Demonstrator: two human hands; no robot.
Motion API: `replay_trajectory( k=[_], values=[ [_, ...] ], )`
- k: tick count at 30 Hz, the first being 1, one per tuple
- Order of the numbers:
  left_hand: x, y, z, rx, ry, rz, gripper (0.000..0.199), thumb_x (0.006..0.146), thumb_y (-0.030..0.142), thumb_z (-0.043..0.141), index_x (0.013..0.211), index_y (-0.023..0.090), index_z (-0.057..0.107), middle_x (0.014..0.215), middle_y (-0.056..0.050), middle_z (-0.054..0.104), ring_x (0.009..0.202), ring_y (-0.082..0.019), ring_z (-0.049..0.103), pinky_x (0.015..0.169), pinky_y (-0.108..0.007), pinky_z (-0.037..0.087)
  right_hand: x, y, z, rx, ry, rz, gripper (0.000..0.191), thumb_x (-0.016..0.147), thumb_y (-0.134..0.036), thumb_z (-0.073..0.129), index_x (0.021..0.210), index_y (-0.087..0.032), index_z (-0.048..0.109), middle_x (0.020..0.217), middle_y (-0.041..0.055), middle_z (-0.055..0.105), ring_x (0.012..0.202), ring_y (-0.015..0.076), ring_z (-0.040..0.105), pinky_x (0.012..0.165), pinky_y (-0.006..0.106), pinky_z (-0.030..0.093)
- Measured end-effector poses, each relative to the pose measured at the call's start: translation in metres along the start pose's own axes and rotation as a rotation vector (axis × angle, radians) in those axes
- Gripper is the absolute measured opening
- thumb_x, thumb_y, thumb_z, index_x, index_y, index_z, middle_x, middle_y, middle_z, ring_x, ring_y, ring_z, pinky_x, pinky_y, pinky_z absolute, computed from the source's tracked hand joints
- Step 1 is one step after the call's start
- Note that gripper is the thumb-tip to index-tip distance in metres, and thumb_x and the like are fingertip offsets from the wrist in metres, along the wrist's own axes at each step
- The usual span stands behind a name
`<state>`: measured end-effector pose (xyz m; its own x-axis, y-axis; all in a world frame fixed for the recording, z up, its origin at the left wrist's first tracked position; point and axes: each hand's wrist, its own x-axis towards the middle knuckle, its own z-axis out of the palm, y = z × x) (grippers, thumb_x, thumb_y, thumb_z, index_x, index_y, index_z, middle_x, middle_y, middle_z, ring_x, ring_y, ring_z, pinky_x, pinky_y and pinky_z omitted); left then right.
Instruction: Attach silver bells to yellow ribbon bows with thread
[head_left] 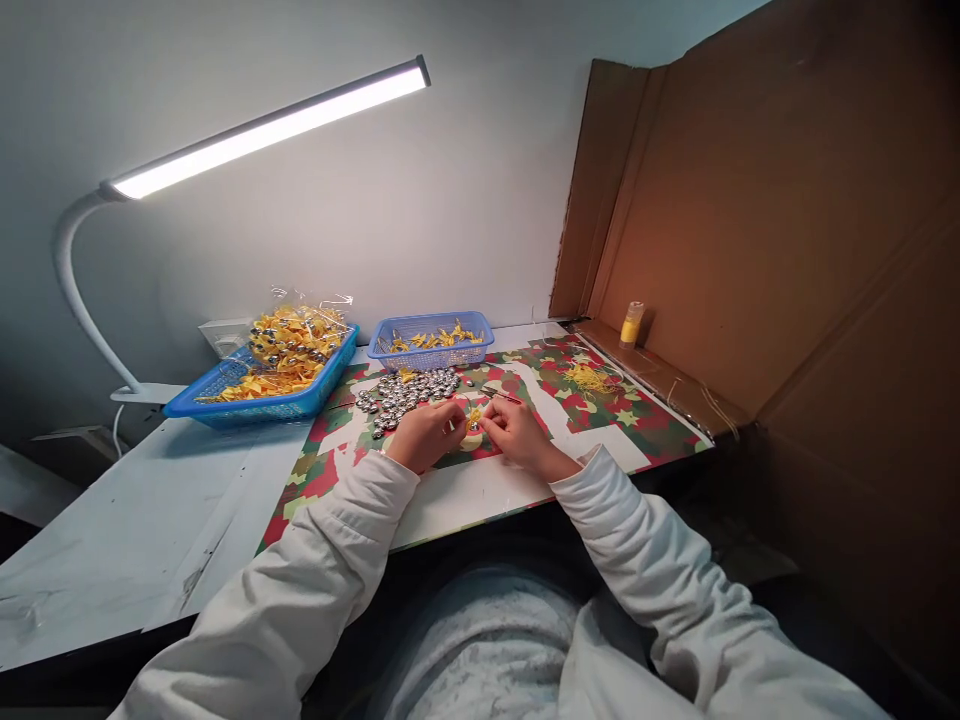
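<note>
Between my two hands is a small yellow piece (473,419), perhaps thread or ribbon, too small to make out fully. My left hand (427,434) pinches at its left side with fingers closed. From the right, my right hand (520,432) also closes its fingertips on the yellow piece. A slim dark pointed tool (499,395) shows just above the right hand's fingers; whether the hand holds it, I cannot tell. Many shiny silver beads (405,396) lie in a loose pile behind and beside my left hand.
A blue basket (300,406) at left bears yellow pieces and a clear bag. Behind the beads stands a smaller blue basket (431,356). Yellow threads (591,379) lie at right, near a small bottle (631,326). Cardboard (750,220) walls the right side; a lamp (270,130) hangs above.
</note>
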<state>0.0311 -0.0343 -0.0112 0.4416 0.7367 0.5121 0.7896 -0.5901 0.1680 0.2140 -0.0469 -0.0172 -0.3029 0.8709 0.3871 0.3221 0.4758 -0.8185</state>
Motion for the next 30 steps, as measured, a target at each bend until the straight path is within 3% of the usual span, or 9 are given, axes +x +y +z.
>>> replay_trajectory(
  k=[6,19,24,30],
  values=[
    [0.001,0.002,-0.002,-0.002,0.01,-0.003,0.014,0.081,0.024,0.052,0.07,0.019,0.061,0.064,0.0,0.067,0.056,-0.012,0.058,0.055,-0.022,0.038,-0.001,0.001,0.002,-0.128,-0.016,-0.015,0.014,0.079,-0.016,0.05,0.065,-0.019,0.046,0.056,-0.0034,0.053,0.052,0.01,0.046,0.053,0.022,0.03],
    [0.001,0.003,-0.002,0.035,-0.02,-0.026,0.011,0.079,0.023,0.054,0.07,0.019,0.06,0.065,0.0,0.066,0.058,-0.013,0.059,0.055,-0.022,0.037,-0.003,0.001,0.006,-0.152,-0.044,0.007,0.015,0.078,-0.013,0.052,0.064,-0.017,0.048,0.057,-0.0033,0.053,0.055,0.0097,0.046,0.054,0.022,0.029],
    [0.001,0.004,-0.002,0.051,-0.003,-0.027,0.015,0.081,0.024,0.051,0.07,0.019,0.06,0.064,0.0,0.066,0.056,-0.013,0.057,0.053,-0.023,0.037,-0.003,0.002,0.011,-0.173,0.01,-0.009,0.016,0.077,-0.011,0.05,0.063,-0.018,0.046,0.054,-0.0049,0.046,0.051,0.0096,0.041,0.052,0.022,0.027],
    [0.001,0.005,-0.001,-0.011,0.011,-0.033,0.013,0.08,0.024,0.051,0.07,0.02,0.06,0.064,0.0,0.066,0.057,-0.013,0.058,0.055,-0.022,0.038,-0.005,0.001,0.015,-0.241,0.052,-0.046,0.015,0.079,-0.011,0.047,0.067,-0.019,0.045,0.06,-0.0018,0.051,0.053,0.0114,0.044,0.052,0.023,0.026]
  ],
)
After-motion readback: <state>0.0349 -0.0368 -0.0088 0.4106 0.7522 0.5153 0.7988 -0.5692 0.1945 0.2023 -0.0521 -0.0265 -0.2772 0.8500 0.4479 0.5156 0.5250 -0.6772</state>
